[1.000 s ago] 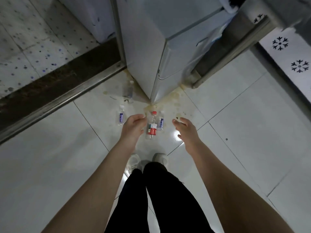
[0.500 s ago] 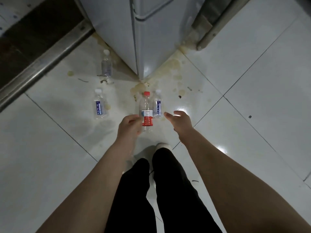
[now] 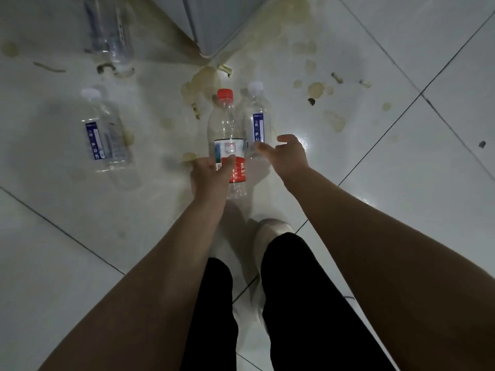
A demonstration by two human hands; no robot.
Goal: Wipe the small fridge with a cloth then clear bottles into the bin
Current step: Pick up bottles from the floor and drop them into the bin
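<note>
A clear bottle with a red cap and red label [image 3: 226, 124] stands on the white tiled floor in front of the small fridge's bottom corner [image 3: 214, 25]. My left hand [image 3: 210, 175] hovers at its label with curled fingers that do not close around it. Right beside it stands a blue-labelled, white-capped bottle [image 3: 257, 113]; the fingertips of my open right hand [image 3: 290, 155] reach its lower part. Another blue-labelled bottle [image 3: 103, 129] stands further left. A clear bottle [image 3: 109, 30] stands near the top left, by the fridge. No cloth or bin is in view.
Yellowish stains [image 3: 316, 89] and small bits of debris are scattered over the tiles around the fridge corner. My legs in black trousers [image 3: 294, 303] and pale shoes [image 3: 270, 228] stand just behind the bottles.
The view has dropped closer to the floor and the bottles now look larger. Both hands have reached forward and down to the red-capped and blue-labelled bottles.
</note>
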